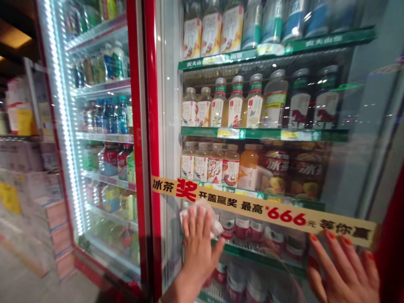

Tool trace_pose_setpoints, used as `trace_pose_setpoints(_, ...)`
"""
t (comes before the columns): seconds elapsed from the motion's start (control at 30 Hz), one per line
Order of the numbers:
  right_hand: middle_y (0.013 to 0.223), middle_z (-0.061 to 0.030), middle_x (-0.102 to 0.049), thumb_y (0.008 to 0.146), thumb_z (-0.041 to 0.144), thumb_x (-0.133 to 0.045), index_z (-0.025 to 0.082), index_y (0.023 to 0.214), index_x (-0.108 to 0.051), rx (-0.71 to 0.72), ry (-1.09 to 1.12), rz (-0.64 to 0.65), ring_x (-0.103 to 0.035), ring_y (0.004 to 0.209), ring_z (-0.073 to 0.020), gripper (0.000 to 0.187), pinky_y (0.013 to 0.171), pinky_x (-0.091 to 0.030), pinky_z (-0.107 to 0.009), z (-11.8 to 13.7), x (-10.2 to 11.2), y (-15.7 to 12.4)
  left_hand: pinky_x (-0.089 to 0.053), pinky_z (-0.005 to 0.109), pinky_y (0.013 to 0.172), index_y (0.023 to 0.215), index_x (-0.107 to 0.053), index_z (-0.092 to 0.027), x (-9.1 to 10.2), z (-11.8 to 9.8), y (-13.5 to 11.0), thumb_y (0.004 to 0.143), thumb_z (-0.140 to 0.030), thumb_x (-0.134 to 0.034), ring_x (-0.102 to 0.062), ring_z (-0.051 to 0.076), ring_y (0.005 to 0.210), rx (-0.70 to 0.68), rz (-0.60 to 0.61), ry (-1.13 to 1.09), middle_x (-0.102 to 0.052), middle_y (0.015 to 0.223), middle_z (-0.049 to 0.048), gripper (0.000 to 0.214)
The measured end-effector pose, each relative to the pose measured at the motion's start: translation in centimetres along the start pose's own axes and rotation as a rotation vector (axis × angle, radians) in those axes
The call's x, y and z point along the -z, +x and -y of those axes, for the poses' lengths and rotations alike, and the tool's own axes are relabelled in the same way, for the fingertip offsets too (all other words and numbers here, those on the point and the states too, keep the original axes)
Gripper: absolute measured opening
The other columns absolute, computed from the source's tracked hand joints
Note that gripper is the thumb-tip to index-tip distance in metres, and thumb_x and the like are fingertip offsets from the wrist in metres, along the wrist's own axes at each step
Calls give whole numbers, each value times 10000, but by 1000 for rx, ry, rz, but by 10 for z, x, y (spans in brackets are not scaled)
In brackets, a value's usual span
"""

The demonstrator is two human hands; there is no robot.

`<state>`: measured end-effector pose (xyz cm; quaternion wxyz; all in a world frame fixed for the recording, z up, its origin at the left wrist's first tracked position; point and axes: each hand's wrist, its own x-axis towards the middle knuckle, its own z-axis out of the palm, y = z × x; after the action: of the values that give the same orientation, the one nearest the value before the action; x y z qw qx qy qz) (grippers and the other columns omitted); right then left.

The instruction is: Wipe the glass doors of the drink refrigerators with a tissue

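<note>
While our left hand [198, 240] lies flat over the tissue [216, 225] and our splayed right hand [349, 267] seemingly touches the strip [263, 208], upward rubbing could peel its edge.

Shop, drinks area; exact kind of store can't be told. Tall display fridge [152, 105] with a glass door [362, 168], bottled drinks [235, 103] lined up in rows facing out, green shelf strips [261, 134] carrying price tags [227, 133], and a beige promo strip [238, 203] with Chinese characters and a red 666 running across the glass. Second lit drinks cooler [134, 105] with a red frame alongside to the left, stocked with drinks too, plus stacked cartons [65, 242] further left.
</note>
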<state>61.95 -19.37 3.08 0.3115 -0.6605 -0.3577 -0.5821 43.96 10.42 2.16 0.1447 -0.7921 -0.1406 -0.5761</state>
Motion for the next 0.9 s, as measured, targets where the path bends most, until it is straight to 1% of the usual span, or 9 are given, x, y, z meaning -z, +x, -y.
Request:
trace_pose_setpoints(0.07,1773,56,-353,1006,339,-545,445,1684,-373,-13,17,-9,-352,1645,-373,707,1367,-197,-674,1,-2,-10,-11,443,1461,1672,-406,-326,5,-2,-31,924,-734,-565,-38,239,1726,-273,11,16,-309,1782,-66,866)
trace_pose_setpoints(0.13,1765,56,-363,992,328,-546,434,1681,-382,-11,21,-23,-350,1646,-368,717,1369,-193,-670,2,-5,-20,-16,343,1452,1666,-400,-386,13,16,-46,925,-783,-488,-84,181,1720,-353,-57,20,-292,1770,-140,846)
trace_pose_setpoints(0.27,1756,60,-386,963,293,-595,438,1672,-402,10,0,-16,-382,1633,-343,749,1379,-205,-613,-1,-7,-31,-84,664,1437,1743,9,-286,22,44,12,1034,-535,-441,-10,309,1726,139,-188,-3,16,1842,-5,876)
trace_pose_setpoints(0.37,1766,27,-371,943,330,-670,414,1680,-398,25,-39,-2,-394,1623,-371,790,1370,-221,-614,-8,-4,-33,-94,839,1336,1727,102,-176,11,7,58,1040,-681,-383,110,437,1699,298,-137,-13,125,1826,172,981)
trace_pose_setpoints(0.5,1765,23,-378,947,335,-659,392,1679,-414,62,-24,8,-383,1631,-352,774,1379,-203,-584,-17,-4,-37,86,682,1390,1739,-204,-217,-4,-55,14,761,-1052,-351,35,433,1714,-162,49,5,-78,1841,144,1295)
trace_pose_setpoints(0.57,1758,27,-395,940,333,-656,400,1674,-422,75,-18,7,-394,1627,-346,773,1381,-202,-579,-19,-8,-39,93,613,1416,1731,-251,-281,-4,-51,-26,783,-1031,-380,-12,381,1725,-358,63,73,-110,1846,69,1216)
trace_pose_setpoints(0.63,1749,17,-419,939,359,-663,401,1675,-420,84,-23,7,-407,1620,-350,776,1378,-207,-589,-19,-10,-41,81,546,1433,1738,-215,-296,3,-19,-39,894,-908,-408,-9,321,1730,-338,33,88,-87,1847,33,1059)
trace_pose_setpoints(0.77,1765,-3,-392,962,391,-668,393,1702,-357,79,-53,43,-367,1641,-336,802,1380,-185,-593,-16,-9,-40,-52,771,1373,1747,27,-246,20,27,37,1049,-543,-433,67,403,1711,92,-15,12,72,1832,127,887)
trace_pose_setpoints(0.9,1782,-6,-357,961,394,-675,388,1702,-358,80,-54,53,-338,1654,-341,805,1386,-158,-587,-17,-5,-40,-87,885,1291,1748,-32,-214,12,-16,81,980,-773,-475,45,517,1688,144,50,-20,7,1834,198,1049)
